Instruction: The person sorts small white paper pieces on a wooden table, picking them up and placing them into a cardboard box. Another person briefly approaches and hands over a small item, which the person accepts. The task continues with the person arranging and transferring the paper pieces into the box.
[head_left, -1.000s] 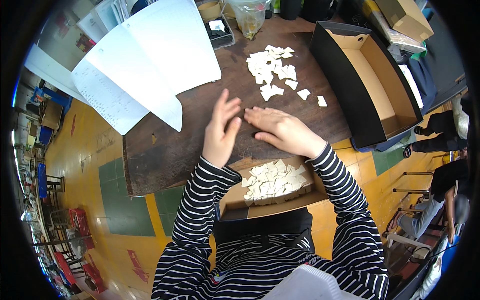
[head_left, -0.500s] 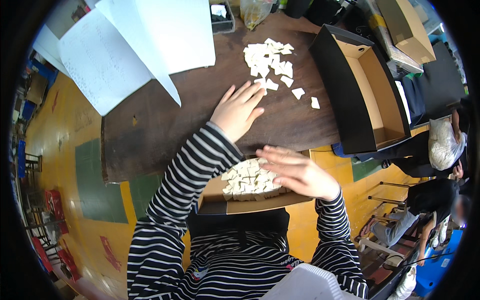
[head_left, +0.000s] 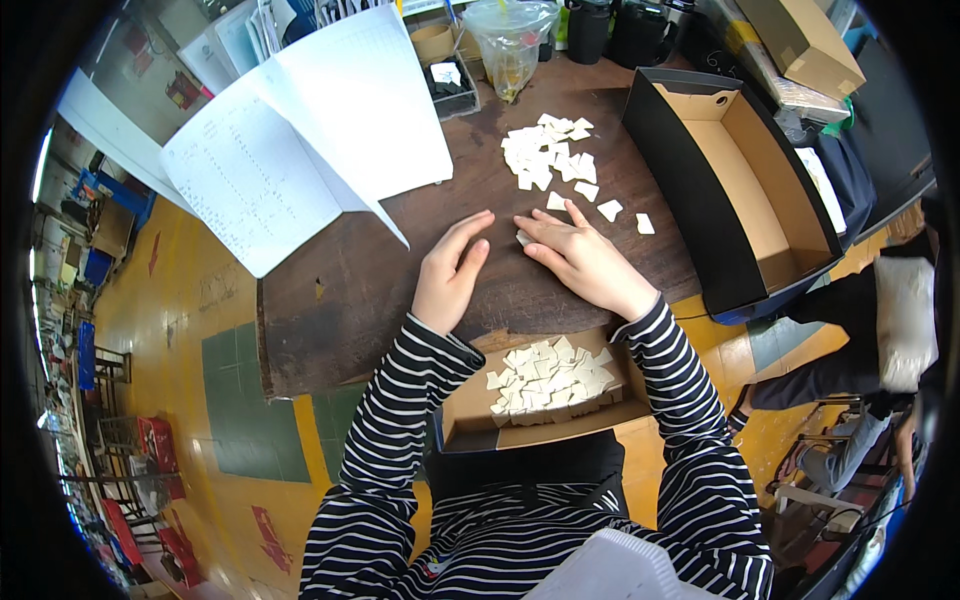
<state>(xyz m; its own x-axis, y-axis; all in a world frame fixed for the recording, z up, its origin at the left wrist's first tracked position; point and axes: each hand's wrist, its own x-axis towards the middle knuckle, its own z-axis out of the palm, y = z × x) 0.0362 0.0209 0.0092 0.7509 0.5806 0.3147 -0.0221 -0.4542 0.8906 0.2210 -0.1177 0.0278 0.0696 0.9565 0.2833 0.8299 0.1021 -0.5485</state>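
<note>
My right hand (head_left: 588,262) lies palm down on the brown table (head_left: 400,330), fingers stretched out. A small cream-white piece (head_left: 524,238) shows at its fingertips. My left hand (head_left: 450,275) rests on edge to its left, fingers loosely curved, thumb apart, nothing visible in it. Beyond the hands is a loose heap of flat cream-white pieces (head_left: 540,155), with a few strays (head_left: 645,224) to the right. Below the table edge, an open cardboard box (head_left: 468,425) at my lap holds many similar pieces (head_left: 550,378).
An open notebook (head_left: 250,180) covers the table's far left. At the back stand a small tray (head_left: 458,98), a plastic cup (head_left: 510,50) and dark containers. A black open box (head_left: 690,200) sits at the right. Another person with a white bag (head_left: 905,320) is at far right.
My right hand has moved from over the lap box up onto the table. My left hand has drawn back from the heap's near edge. The view has shifted.
</note>
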